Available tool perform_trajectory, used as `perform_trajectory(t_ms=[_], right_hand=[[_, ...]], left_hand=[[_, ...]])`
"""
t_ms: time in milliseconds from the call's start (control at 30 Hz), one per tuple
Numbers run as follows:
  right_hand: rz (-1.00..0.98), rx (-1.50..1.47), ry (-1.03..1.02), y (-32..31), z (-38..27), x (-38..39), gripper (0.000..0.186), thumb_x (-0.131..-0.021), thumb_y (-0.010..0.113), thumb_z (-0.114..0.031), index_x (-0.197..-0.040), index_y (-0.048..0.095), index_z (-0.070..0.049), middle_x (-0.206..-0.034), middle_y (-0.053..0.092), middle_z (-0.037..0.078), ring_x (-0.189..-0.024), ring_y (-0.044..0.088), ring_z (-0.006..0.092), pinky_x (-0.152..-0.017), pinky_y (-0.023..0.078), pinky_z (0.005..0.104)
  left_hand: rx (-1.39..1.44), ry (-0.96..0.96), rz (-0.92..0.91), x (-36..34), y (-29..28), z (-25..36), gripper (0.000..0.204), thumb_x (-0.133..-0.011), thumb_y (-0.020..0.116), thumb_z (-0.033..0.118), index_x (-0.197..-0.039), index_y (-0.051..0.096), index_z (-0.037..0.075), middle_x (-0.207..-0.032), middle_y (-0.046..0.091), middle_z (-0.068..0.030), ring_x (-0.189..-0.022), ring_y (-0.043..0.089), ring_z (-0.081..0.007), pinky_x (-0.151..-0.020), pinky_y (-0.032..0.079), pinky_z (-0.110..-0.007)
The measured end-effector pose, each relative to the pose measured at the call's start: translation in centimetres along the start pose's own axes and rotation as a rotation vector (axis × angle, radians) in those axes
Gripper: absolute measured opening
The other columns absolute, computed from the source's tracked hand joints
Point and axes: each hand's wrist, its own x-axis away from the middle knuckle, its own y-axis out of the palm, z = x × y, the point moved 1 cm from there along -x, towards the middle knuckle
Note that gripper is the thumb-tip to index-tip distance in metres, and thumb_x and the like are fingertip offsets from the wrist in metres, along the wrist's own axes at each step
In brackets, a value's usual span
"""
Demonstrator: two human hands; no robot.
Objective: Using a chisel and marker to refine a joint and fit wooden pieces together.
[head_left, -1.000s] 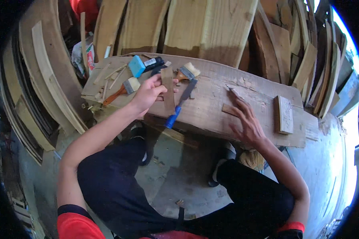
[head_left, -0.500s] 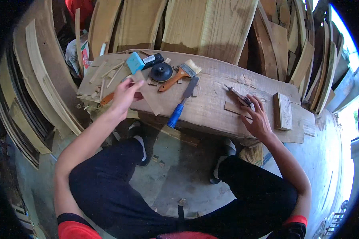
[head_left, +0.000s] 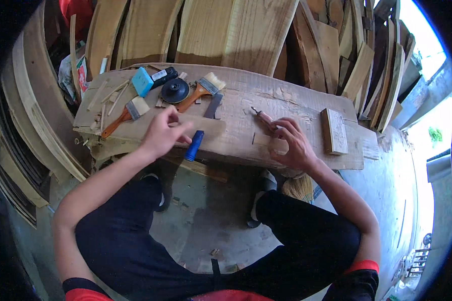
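My left hand (head_left: pixel 161 134) pinches one end of a thin, pale wooden strip (head_left: pixel 208 126), held level over the bench's front part. The strip passes above a blue-handled chisel (head_left: pixel 195 145) and hides part of its blade. On the right, my right hand (head_left: pixel 295 144) has its thumb and fingers closed on a short thin piece of wood (head_left: pixel 270 144), slightly blurred. Just beyond those fingers lies a slim hand tool (head_left: pixel 262 118) with a pointed metal tip, its rear end partly hidden by the hand.
The wooden bench (head_left: pixel 246 93) carries two paintbrushes (head_left: pixel 202 90), a black round pad (head_left: pixel 175 90), a light-blue block (head_left: pixel 142 82) and scrap sticks. A rectangular wood block (head_left: pixel 335 131) stands at the right. Boards (head_left: pixel 211 35) lean behind; a broom (head_left: pixel 299 189) is below.
My left hand has brought its strip rightward and turned it nearly level, uncovering a second paintbrush. My right hand has closed on the short piece that lay on the bench. The whole view has shifted.
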Motion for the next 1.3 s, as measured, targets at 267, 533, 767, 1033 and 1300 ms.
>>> perform_trajectory(t_ms=[267, 533, 767, 1033, 1300], right_hand=[[-0.036, 0.042, 0.013, -0.4, -1.7, 0.5, 0.041, -0.081, 0.078, -0.021, -0.112, 0.059, -0.004, -0.110, 0.064, 0.015, -0.112, 0.058, 0.0366, -0.100, 0.048, 0.0470], [0.076, 0.361, -0.019, 1.1, -0.2, 0.3, 0.036, -0.087, 0.075, -0.022, -0.116, 0.062, -0.004, -0.115, 0.066, 0.014, -0.115, 0.059, 0.0340, -0.106, 0.043, 0.0451], [-0.026, 0.262, 0.239, 1.1, -0.9, -0.3, 0.035, -0.092, 0.072, -0.025, -0.120, 0.062, -0.007, -0.117, 0.066, 0.013, -0.113, 0.060, 0.0333, -0.100, 0.046, 0.0440], [-0.003, 0.147, 0.202, 2.8, -1.6, -2.1, 0.034, -0.091, 0.074, -0.024, -0.117, 0.062, -0.007, -0.114, 0.066, 0.014, -0.109, 0.061, 0.0364, -0.094, 0.048, 0.0457], [0.120, -0.045, 0.163, 4.2, -1.6, -2.1, 0.026, -0.090, 0.072, -0.011, -0.113, 0.063, -0.006, -0.110, 0.067, 0.014, -0.104, 0.063, 0.0362, -0.092, 0.050, 0.0445]], left_hand=[[-0.967, 0.548, 0.008, -0.5, 4.2, -0.5, 0.025, -0.082, 0.079, 0.024, -0.083, 0.062, 0.006, -0.101, 0.064, -0.0094, -0.099, 0.061, -0.0317, -0.085, 0.050, -0.043], [-1.040, 0.857, 0.016, -0.4, 2.0, 4.0, 0.016, -0.090, 0.069, 0.021, -0.093, 0.063, 0.007, -0.100, 0.064, -0.0112, -0.092, 0.065, -0.0338, -0.080, 0.052, -0.045], [-1.382, 0.237, -1.025, 8.6, 2.1, -2.3, 0.025, -0.087, 0.061, 0.030, -0.091, 0.071, 0.007, -0.090, 0.072, -0.0163, -0.085, 0.073, -0.0358, -0.075, 0.059, -0.049], [-1.463, 0.414, -0.425, 5.0, 5.2, -31.4, 0.044, -0.096, 0.055, 0.027, -0.135, 0.057, 0.005, -0.130, 0.062, -0.0211, -0.128, 0.058, -0.0340, -0.103, 0.049, -0.050], [-0.817, -0.035, -0.168, -2.1, 4.6, -39.8, 0.038, -0.102, 0.044, 0.019, -0.136, 0.057, 0.008, -0.132, 0.062, -0.0217, -0.128, 0.056, -0.0378, -0.110, 0.044, -0.049]])
